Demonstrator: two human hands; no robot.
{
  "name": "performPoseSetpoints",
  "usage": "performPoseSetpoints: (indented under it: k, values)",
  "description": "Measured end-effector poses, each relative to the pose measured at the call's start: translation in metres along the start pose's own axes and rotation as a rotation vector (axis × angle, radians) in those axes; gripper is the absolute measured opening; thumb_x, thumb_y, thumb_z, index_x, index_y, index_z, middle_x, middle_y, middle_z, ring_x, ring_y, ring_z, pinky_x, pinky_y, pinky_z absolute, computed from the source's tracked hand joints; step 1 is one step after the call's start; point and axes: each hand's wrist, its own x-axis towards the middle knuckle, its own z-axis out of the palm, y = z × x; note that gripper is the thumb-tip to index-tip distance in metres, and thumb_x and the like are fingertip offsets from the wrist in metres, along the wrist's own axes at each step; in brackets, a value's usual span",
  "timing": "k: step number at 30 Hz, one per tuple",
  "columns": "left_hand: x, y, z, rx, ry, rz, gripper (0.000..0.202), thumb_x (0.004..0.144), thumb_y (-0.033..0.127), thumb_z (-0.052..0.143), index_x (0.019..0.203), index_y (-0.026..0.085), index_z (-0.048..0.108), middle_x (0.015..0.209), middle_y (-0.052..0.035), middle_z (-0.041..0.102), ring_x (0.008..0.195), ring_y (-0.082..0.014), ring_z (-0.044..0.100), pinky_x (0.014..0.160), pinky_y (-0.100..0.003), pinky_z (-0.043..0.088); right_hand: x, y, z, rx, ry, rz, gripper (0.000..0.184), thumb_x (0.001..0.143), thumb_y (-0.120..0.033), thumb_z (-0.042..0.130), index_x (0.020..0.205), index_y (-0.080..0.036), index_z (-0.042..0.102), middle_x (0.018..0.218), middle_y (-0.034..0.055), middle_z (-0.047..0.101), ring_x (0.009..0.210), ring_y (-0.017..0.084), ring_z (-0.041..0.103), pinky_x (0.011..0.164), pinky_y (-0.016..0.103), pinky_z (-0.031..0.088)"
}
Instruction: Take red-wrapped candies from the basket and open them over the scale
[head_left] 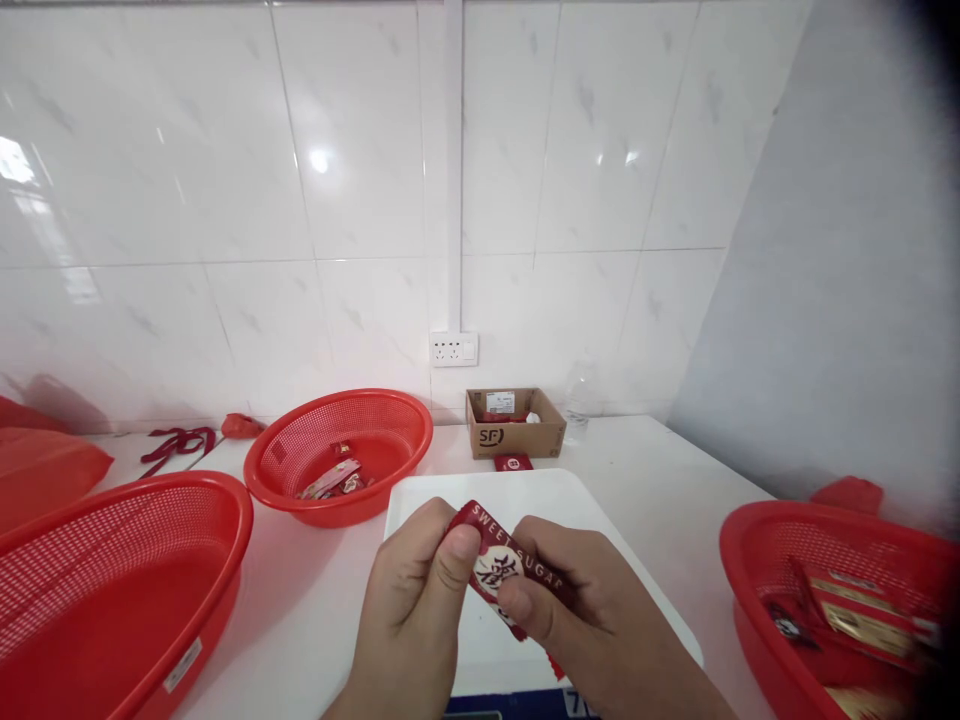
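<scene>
Both hands grip a dark red candy packet [496,566] printed "SWEET SUGAR", with a cream round emblem on its face. My left hand [416,590] pinches its upper left end, thumb on top. On the other side my right hand [585,610] is closed round the packet, its thumb pressed near the emblem. The packet is tilted, and the fingers behind it are hidden. Below the hands lies a white tray-like plate [540,500], with a dark blue panel [510,705] partly visible at its front edge.
Red baskets stand around: one at near left [217,500], one behind it [405,470] with a few packets, one at right [750,590] holding red and gold packets. A cardboard box [529,440], a red packet [514,463] and a clear bottle [578,400] stand near the tiled wall.
</scene>
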Motion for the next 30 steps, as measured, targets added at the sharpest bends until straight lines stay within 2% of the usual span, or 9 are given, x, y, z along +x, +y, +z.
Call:
performPoseSetpoints:
  k: [3,5,8,11,13,17,22,26,30]
  values:
    - [-0.002,0.003,0.002,-0.003,0.065,-0.01,0.049,0.091,0.055,0.055,0.056,0.022,0.047,0.057,0.0028,0.045,0.055,-0.0149,0.042,0.052,-0.025,0.038,0.0,0.002,0.001,-0.023,-0.037,-0.029,0.048,0.092,-0.057,0.055,0.067,-0.02,0.039,0.063,-0.0053,0.035,0.057,0.01,0.03,0.05,0.024,0.023]
    - [-0.002,0.005,0.003,-0.056,0.049,-0.038,0.049,0.088,0.058,0.058,0.057,0.021,0.049,0.057,0.0029,0.045,0.055,-0.0144,0.041,0.052,-0.024,0.038,-0.001,0.0,0.001,-0.042,-0.031,-0.028,0.047,0.094,-0.055,0.051,0.067,-0.02,0.039,0.062,-0.005,0.035,0.057,0.01,0.03,0.051,0.025,0.024]
    - [-0.001,0.006,0.003,-0.177,-0.056,-0.103,0.046,0.083,0.06,0.064,0.061,0.02,0.056,0.06,0.0015,0.052,0.06,-0.0148,0.047,0.056,-0.023,0.042,-0.004,-0.005,0.001,-0.062,-0.023,-0.002,0.045,0.095,-0.053,0.049,0.067,-0.019,0.042,0.063,-0.0041,0.037,0.059,0.011,0.033,0.053,0.025,0.025]
    - [0.001,0.008,0.003,-0.314,-0.188,-0.185,0.042,0.085,0.057,0.063,0.068,0.018,0.066,0.063,-0.0005,0.06,0.063,-0.0158,0.053,0.062,-0.024,0.047,-0.005,-0.005,0.0,-0.023,-0.093,-0.004,0.044,0.095,-0.052,0.051,0.068,-0.019,0.042,0.064,-0.0043,0.036,0.059,0.011,0.033,0.052,0.025,0.025]
    - [0.001,0.007,0.004,-0.34,-0.195,-0.195,0.04,0.086,0.055,0.063,0.071,0.019,0.069,0.064,-0.0005,0.063,0.064,-0.0158,0.055,0.064,-0.024,0.048,-0.003,-0.001,0.0,0.019,-0.113,-0.004,0.044,0.094,-0.053,0.054,0.068,-0.019,0.041,0.064,-0.0047,0.034,0.059,0.011,0.031,0.051,0.025,0.024]
    - [0.0,0.004,0.006,-0.276,-0.107,-0.126,0.037,0.086,0.054,0.064,0.072,0.02,0.069,0.068,0.0003,0.065,0.068,-0.0156,0.056,0.066,-0.023,0.048,0.001,0.004,0.002,0.071,-0.07,-0.004,0.044,0.089,-0.053,0.062,0.07,-0.019,0.044,0.065,-0.0047,0.038,0.059,0.01,0.032,0.052,0.024,0.026]
    - [0.001,0.003,0.007,-0.208,-0.152,-0.117,0.041,0.092,0.054,0.054,0.071,0.02,0.066,0.071,0.0,0.065,0.07,-0.0169,0.058,0.067,-0.025,0.049,0.003,0.001,0.001,0.022,-0.062,-0.004,0.046,0.089,-0.053,0.062,0.066,-0.019,0.041,0.061,-0.005,0.037,0.057,0.01,0.033,0.05,0.024,0.026]
    - [0.011,0.001,0.001,0.021,-0.161,-0.146,0.037,0.093,0.048,0.053,0.069,0.02,0.057,0.066,0.0027,0.056,0.065,-0.0141,0.052,0.059,-0.023,0.044,0.006,0.003,-0.01,-0.155,-0.064,0.102,0.043,0.091,-0.05,0.058,0.066,-0.02,0.042,0.058,-0.0059,0.04,0.054,0.01,0.036,0.048,0.023,0.027]
    - [0.021,-0.012,-0.001,0.21,-0.163,-0.139,0.024,0.092,0.043,0.05,0.085,0.022,0.06,0.076,0.001,0.061,0.071,-0.0159,0.056,0.065,-0.026,0.048,0.012,0.009,-0.022,-0.27,0.092,0.194,0.027,0.092,-0.046,0.057,0.082,-0.021,0.055,0.063,-0.0057,0.052,0.056,0.012,0.047,0.051,0.023,0.037]
